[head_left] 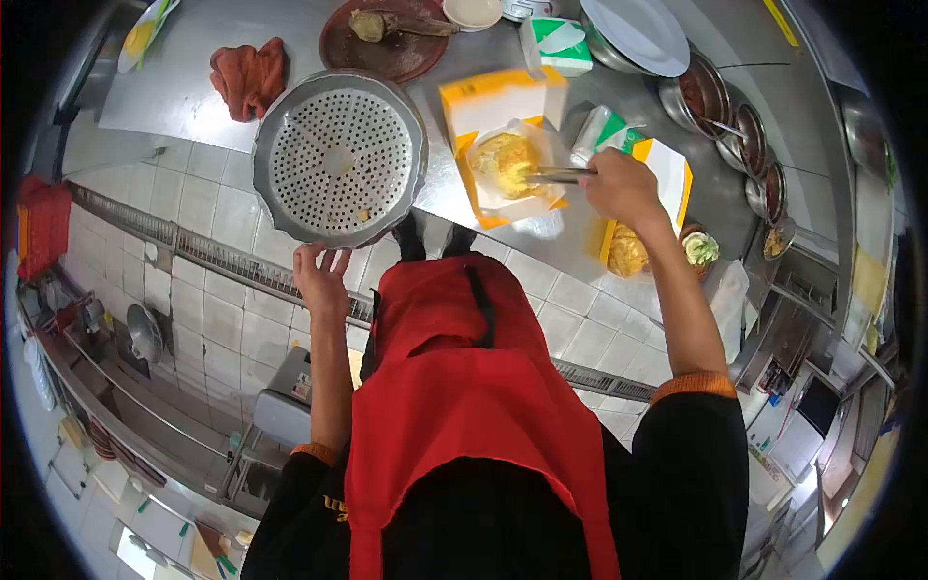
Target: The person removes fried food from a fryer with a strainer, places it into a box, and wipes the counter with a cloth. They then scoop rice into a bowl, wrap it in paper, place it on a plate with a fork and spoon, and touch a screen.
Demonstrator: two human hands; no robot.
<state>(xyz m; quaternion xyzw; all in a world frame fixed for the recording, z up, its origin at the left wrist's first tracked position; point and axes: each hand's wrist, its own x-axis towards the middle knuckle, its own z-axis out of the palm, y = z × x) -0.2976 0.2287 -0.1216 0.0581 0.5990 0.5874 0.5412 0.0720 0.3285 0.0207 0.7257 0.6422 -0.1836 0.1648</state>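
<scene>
My left hand (pixel 322 278) has its fingers at the near rim of a round metal strainer pan (pixel 338 159) with a perforated bottom. One small brownish piece (pixel 363 216) lies inside the pan. My right hand (pixel 621 188) grips metal tongs (pixel 561 176). Their tips reach into an open yellow-and-white takeaway box (pixel 464 106), at yellow, fried-looking food (pixel 505 164) on white paper. Beneath my right forearm is a second takeaway box (pixel 667 174), holding similar golden food (pixel 628 253). Beside that box sits a small bowl with chopped greens (pixel 700 248).
On the steel counter (pixel 164 97) are a crumpled red cloth (pixel 248 79) and a stone mortar (pixel 358 48) with a pestle. Green-and-white packs (pixel 561 43) and a white plate (pixel 638 34) stand farther back. Several metal bowls (pixel 696 92) line the right side.
</scene>
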